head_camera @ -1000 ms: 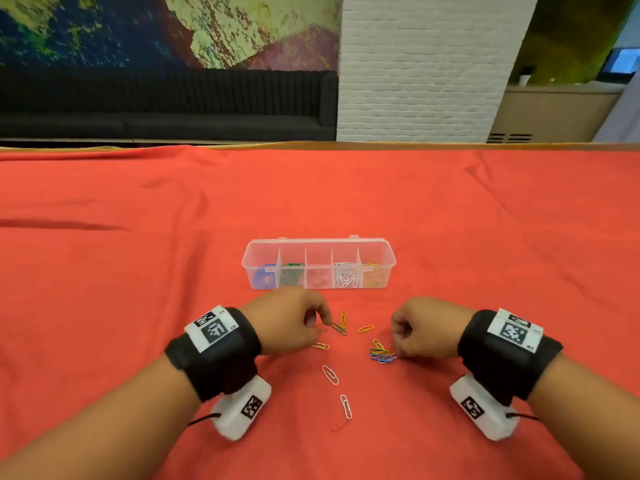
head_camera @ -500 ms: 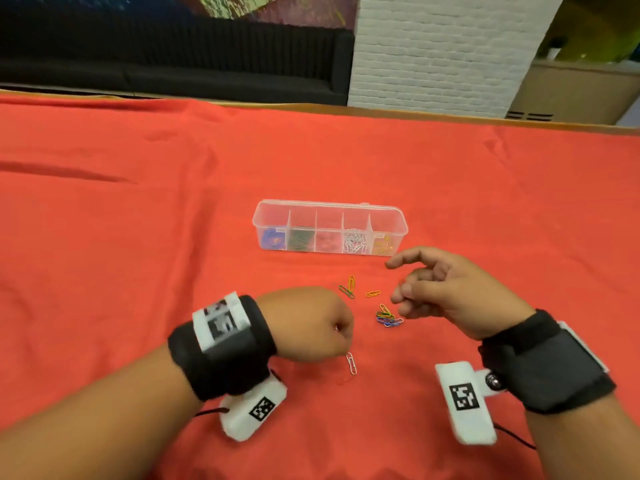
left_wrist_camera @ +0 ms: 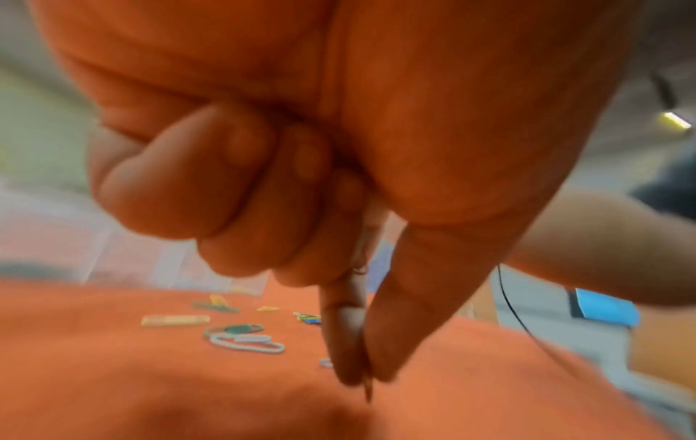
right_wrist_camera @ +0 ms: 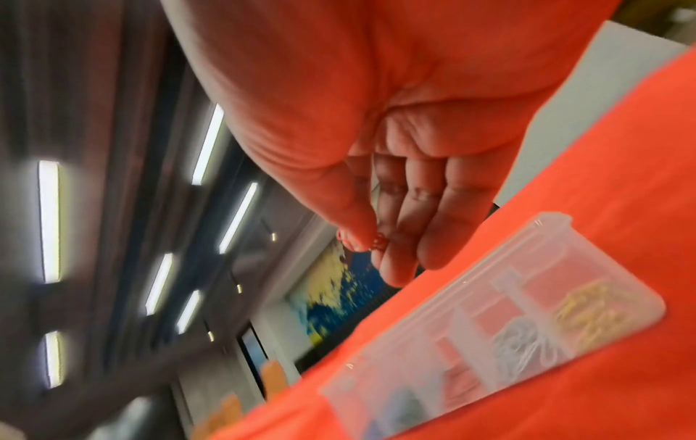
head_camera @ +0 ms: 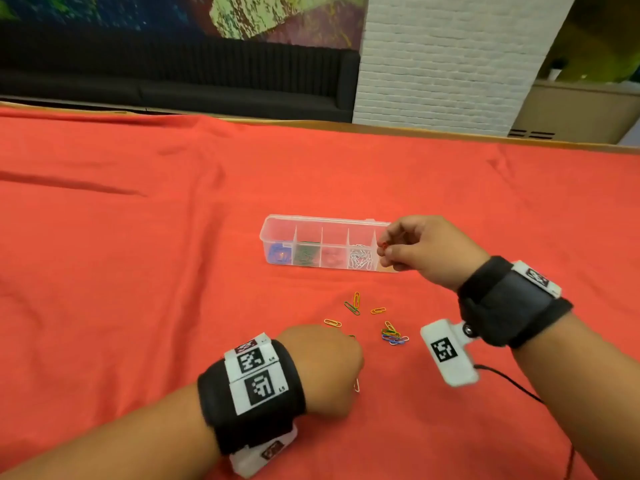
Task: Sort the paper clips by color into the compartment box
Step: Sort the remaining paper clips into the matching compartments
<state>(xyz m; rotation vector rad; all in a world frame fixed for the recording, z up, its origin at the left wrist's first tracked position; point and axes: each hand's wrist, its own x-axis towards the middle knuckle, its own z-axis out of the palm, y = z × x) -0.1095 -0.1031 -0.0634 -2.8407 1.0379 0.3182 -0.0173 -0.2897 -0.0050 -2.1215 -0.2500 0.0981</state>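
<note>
The person's right hand (head_camera: 426, 249) is hovering over the right end of the clear compartment box (head_camera: 277, 223), its thumb and fingertips pinching a small red paper clip (head_camera: 382, 244). In the right wrist view the same red clip (right_wrist_camera: 378, 240) is showing between the thumb tip and the fingers, so this grip is grasping the clip, above the box and not yet in any compartment.

The box is sitting on the desk, which is covered by a red cloth (head_camera: 138, 271). Its five compartments are holding, from left to right, blue, green, red and white clips, and yellow ones in the end compartment, as the right wrist view shows.

The left hand (head_camera: 329, 368) is resting low on the cloth nearer the person, fingers curled. In the left wrist view, the thumb and forefinger are pressing together on something thin that pokes out below their tips; the picture is too blurred to tell what it is. A pale clip (head_camera: 356, 386) is peeking out just beside this hand.

Between the hands and the box, loose clips are lying scattered: an orange one (head_camera: 356, 297) touching a green one (head_camera: 352, 308), two more orange ones apart from them, and a small mixed pile (head_camera: 393, 336) of several colours.
</note>
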